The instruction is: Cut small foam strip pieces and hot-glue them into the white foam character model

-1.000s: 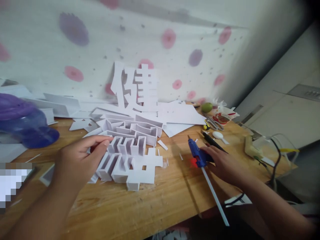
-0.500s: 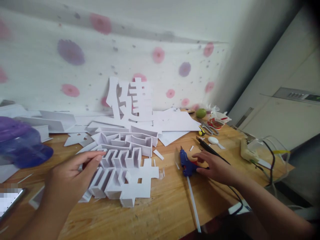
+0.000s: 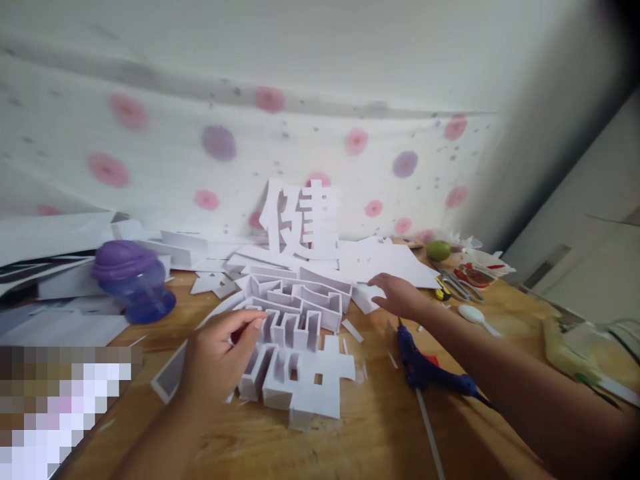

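A raised white character (image 3: 315, 393), built from board with upright walls, lies on the wooden table. My left hand (image 3: 215, 367) is at its left side, thumb and forefinger closed together on one of the walls. The hand hides part of that side. My right hand (image 3: 397, 297) reaches over the table to the character's right, fingers apart and holding nothing, close to the white sheets (image 3: 387, 260). Below the right forearm, a blue glue gun (image 3: 417, 363) lies with a long glue stick (image 3: 431, 437) coming out of its back.
A flat cut-out character (image 3: 300, 220) leans on the flowered wall cover. A purple lidded cup (image 3: 133, 280) stands left. Scissors (image 3: 463, 287), a green fruit (image 3: 439, 250), a white spoon (image 3: 475, 317) and a red-and-white tub (image 3: 483, 267) are at right. A pixelated patch covers the lower left.
My right hand has left the glue gun and moved forward toward the white sheets. My left hand keeps its pinch on the character. The view has swung left and up.
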{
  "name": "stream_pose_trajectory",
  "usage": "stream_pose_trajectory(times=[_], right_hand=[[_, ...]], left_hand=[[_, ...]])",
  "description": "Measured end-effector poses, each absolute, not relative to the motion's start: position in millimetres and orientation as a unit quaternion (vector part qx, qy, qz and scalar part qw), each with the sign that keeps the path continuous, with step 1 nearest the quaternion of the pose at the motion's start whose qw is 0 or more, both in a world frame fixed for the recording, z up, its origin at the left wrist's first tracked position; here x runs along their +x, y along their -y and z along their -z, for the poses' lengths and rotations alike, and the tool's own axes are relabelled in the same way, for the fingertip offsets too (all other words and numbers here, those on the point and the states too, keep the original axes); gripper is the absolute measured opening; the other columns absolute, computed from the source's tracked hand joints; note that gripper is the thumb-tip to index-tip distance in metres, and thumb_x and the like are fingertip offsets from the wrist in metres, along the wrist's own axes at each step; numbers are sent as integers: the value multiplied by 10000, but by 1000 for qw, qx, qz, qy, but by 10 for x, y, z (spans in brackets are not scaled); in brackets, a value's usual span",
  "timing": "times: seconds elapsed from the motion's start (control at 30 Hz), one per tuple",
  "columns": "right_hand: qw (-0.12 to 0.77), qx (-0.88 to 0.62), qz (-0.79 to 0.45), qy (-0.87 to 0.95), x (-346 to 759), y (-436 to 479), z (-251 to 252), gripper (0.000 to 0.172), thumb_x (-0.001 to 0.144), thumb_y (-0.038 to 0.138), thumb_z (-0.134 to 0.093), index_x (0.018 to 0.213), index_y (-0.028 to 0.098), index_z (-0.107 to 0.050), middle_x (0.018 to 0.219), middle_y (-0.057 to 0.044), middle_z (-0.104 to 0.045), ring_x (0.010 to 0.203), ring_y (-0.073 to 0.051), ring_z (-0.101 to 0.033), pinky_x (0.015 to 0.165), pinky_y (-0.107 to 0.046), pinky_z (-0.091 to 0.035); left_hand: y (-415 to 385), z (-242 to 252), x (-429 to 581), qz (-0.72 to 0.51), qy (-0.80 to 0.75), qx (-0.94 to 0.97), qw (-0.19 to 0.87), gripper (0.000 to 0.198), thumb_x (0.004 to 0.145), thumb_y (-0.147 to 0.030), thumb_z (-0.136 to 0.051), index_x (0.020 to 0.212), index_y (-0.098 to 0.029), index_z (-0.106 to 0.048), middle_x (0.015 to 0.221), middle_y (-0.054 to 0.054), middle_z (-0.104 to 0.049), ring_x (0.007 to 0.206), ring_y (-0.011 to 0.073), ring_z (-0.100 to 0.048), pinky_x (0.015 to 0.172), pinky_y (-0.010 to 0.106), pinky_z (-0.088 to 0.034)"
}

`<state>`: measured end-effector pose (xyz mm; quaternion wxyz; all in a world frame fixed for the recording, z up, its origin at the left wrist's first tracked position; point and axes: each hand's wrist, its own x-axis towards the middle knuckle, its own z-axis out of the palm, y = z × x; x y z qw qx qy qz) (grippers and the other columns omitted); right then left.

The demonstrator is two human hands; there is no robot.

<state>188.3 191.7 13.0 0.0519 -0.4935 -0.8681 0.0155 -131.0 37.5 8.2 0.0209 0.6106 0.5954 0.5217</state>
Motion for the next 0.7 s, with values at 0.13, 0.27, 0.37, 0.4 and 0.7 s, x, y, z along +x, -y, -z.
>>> stream_pose_trajectory(times=[0.13,0.27,0.37,0.4,0.7], right_hand=[[-1,-512,18,859,1525,-2349,68,355,917,345,-558,1222,167,-522,1248,-100,-511,1080,-232,-532,910,-450,-461],[-35,-539,40,841,1366,-2451,204,309,928,339,-542,1175,154,-547,1173,-88,-552,1012,-209,-565,862,-420,-492],[-33,-567,57,821,1407,-2409,117,275,931,337,-539,1121,140,-570,1102,-76,-582,955,-191,-584,831,-398,-504],[-25,-575,63,815,1450,-2380,42,273,931,341,-540,1109,136,-573,1081,-73,-588,939,-187,-589,824,-393,-505],[153,-586,23,795,2207,-1504,-458,317,967,275,-330,853,218,-620,743,-50,-684,715,-210,-656,644,-298,-506]], left_hand=[[-375,-71,-1340,-515,-588,623,21,185,804,-301,-554,794,-208,-712,775,-1,-733,717,169,-666,653,242,-498],[-362,-81,-1336,-537,-582,610,26,176,808,-272,-549,791,-206,-711,772,-8,-727,716,159,-653,655,244,-484],[-357,-91,-1333,-547,-575,608,30,165,809,-260,-553,787,-204,-707,751,-11,-716,682,151,-635,640,246,-476],[-357,-92,-1332,-551,-571,609,29,161,810,-254,-554,790,-201,-705,748,-9,-713,677,149,-632,638,247,-475],[-342,-89,-1297,-579,-489,652,-25,160,809,-127,-530,783,-173,-681,684,15,-677,622,133,-589,606,254,-459]])
